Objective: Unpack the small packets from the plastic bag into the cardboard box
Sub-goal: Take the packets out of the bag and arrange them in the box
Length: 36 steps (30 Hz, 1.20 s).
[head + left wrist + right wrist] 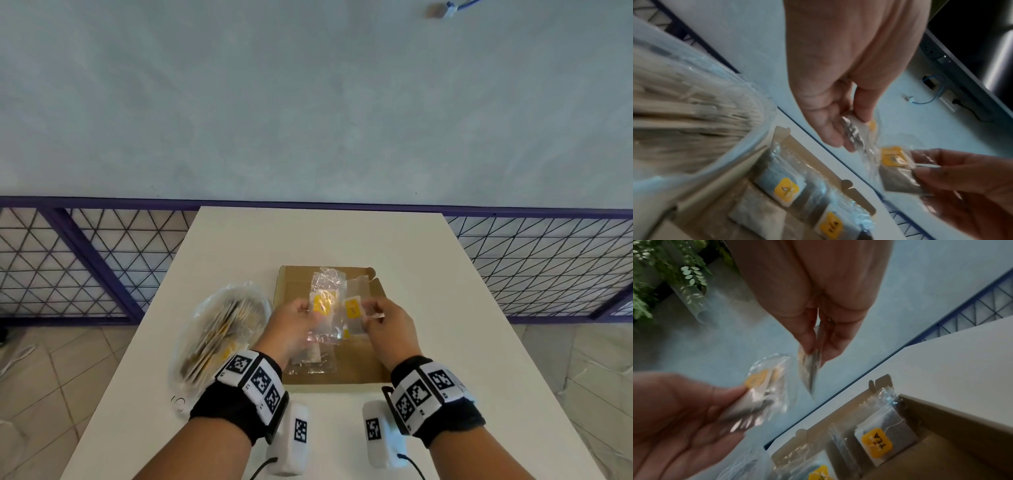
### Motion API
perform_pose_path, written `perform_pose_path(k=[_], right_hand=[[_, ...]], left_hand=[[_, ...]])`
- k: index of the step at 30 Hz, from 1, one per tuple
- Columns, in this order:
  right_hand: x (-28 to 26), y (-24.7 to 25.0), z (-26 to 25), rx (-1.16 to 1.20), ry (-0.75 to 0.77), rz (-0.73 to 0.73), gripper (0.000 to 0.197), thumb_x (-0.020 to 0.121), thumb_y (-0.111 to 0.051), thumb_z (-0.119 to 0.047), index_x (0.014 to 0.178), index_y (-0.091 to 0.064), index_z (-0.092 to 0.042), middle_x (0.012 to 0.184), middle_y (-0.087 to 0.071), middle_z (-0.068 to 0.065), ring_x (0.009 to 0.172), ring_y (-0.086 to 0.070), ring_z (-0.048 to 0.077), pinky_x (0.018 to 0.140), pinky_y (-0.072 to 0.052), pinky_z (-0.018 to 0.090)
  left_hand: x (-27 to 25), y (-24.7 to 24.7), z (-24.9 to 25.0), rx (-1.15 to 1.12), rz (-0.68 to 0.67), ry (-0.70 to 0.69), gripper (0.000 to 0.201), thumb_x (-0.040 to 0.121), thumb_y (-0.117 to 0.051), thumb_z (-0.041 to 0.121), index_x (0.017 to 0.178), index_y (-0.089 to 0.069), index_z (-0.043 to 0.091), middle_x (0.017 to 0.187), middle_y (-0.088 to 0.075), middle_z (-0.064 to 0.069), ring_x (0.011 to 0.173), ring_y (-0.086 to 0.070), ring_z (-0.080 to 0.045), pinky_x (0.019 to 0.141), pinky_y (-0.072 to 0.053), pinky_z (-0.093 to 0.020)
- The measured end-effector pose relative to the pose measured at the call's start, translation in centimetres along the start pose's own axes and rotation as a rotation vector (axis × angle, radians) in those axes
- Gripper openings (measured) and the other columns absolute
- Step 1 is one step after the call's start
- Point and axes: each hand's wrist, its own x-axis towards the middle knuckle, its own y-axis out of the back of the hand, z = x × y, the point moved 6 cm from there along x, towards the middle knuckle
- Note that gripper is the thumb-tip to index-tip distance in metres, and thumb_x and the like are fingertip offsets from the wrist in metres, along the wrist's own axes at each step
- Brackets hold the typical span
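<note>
Both hands hover over the open cardboard box (359, 363) at the middle of the table. My left hand (305, 308) pinches a clear small packet with a yellow label (323, 305). Beside it, my right hand (371, 310) pinches a second yellow-labelled packet (354, 311). In the left wrist view the left fingers (840, 136) grip their packet (854, 133) edge-on. The right wrist view shows the right fingers (828, 345) pinching theirs (810, 369). Packets lie in the box (786, 190) (877, 444). The clear plastic bag (219, 329), stuffed with packets, lies left of the box.
The white table (342, 236) stands against a purple wire-mesh fence (85, 260). A tiled floor lies on both sides. Bare tabletop lies behind and to the right of the box. The box's flaps (371, 274) stick up at its far edge.
</note>
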Motion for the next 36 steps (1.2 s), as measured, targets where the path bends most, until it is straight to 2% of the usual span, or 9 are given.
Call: perform_pose_path(k=[5,9,14,18,22,27,30,32,36], right_hand=[[1.2,0.7,2.8,-0.106,-0.097,-0.012,0.013,0.087,-0.055,-0.006,0.087,-0.066,-0.012,0.089,-0.065,0.004,0.086,-0.059,0.022,0.077,-0.045,0.026],[1.3,-0.4,3.7,-0.304,-0.084,-0.112,0.017,0.089,-0.053,-0.01,0.08,-0.062,-0.022,0.092,-0.067,0.001,0.084,-0.058,0.017,0.082,-0.049,0.027],[2.2,-1.7,3.0,-0.559,-0.017,-0.277,0.024,0.089,-0.053,-0.012,0.109,-0.064,-0.018,0.113,-0.063,0.003,0.105,-0.059,0.021,0.091,-0.046,0.028],[3.8,-3.1,3.0,-0.824,0.086,-0.352,0.038,0.089,-0.044,-0.003,0.121,-0.055,-0.021,0.123,-0.056,0.006,0.113,-0.053,0.025,0.097,-0.044,0.033],[4.3,-4.0,3.1,-0.962,0.176,-0.351,0.037,0.09,-0.044,-0.005,0.123,-0.05,-0.018,0.125,-0.052,0.006,0.116,-0.049,0.027,0.098,-0.041,0.035],[3.9,-4.3,2.1,-0.713,0.267,-0.214,0.034,0.087,-0.043,-0.002,0.118,-0.051,-0.014,0.119,-0.05,0.006,0.103,-0.053,0.028,0.086,-0.041,0.031],[3.1,-5.8,2.4,-0.654,0.253,-0.374,0.025,0.09,-0.04,-0.006,0.108,-0.057,-0.011,0.113,-0.058,0.008,0.098,-0.058,0.026,0.078,-0.043,0.029],[2.6,-7.1,3.1,-0.671,0.202,-0.523,0.027,0.09,-0.041,-0.008,0.111,-0.059,-0.012,0.115,-0.061,0.008,0.104,-0.06,0.024,0.086,-0.047,0.029],[2.2,-9.4,3.9,-0.723,0.177,-0.671,0.036,0.089,-0.046,-0.01,0.123,-0.054,-0.017,0.127,-0.057,0.008,0.116,-0.055,0.023,0.097,-0.047,0.032]], left_hand=[[0.9,1.7,-1.1,0.317,0.096,-0.118,0.01,0.082,-0.067,0.006,0.081,-0.067,0.016,0.081,-0.066,0.003,0.08,-0.063,-0.014,0.064,-0.045,-0.014],[1.1,0.4,-2.3,0.608,0.02,-0.145,0.016,0.079,-0.067,0.007,0.074,-0.064,0.022,0.071,-0.058,0.011,0.073,-0.057,-0.011,0.067,-0.048,-0.018],[1.4,-1.7,-2.9,0.932,-0.109,-0.223,0.017,0.082,-0.057,0.006,0.089,-0.07,0.014,0.081,-0.056,0.01,0.084,-0.058,-0.011,0.066,-0.037,-0.016],[1.8,-2.5,-4.0,1.133,-0.191,-0.171,0.023,0.09,-0.051,0.007,0.104,-0.066,0.018,0.11,-0.064,0.001,0.102,-0.061,-0.018,0.076,-0.04,-0.022],[1.9,-2.8,-5.0,1.242,-0.2,-0.144,0.03,0.092,-0.048,0.007,0.113,-0.066,0.018,0.117,-0.063,-0.005,0.106,-0.06,-0.022,0.085,-0.046,-0.027],[2.5,-2.5,-5.5,1.26,-0.166,-0.128,0.029,0.092,-0.048,0.009,0.115,-0.064,0.016,0.117,-0.064,-0.006,0.106,-0.061,-0.022,0.083,-0.046,-0.026],[2.7,-0.8,-4.2,1.104,-0.033,-0.141,0.029,0.092,-0.051,0.014,0.117,-0.064,0.02,0.113,-0.066,-0.001,0.1,-0.063,-0.018,0.083,-0.049,-0.025],[2.4,0.7,-2.8,0.973,0.056,-0.146,0.026,0.091,-0.052,0.013,0.11,-0.067,0.021,0.101,-0.07,0.0,0.086,-0.063,-0.015,0.073,-0.05,-0.021],[2.1,3.4,-0.5,0.839,0.164,-0.164,0.02,0.088,-0.053,0.007,0.075,-0.066,0.015,0.066,-0.059,0.001,0.061,-0.053,-0.013,0.052,-0.039,-0.02]])
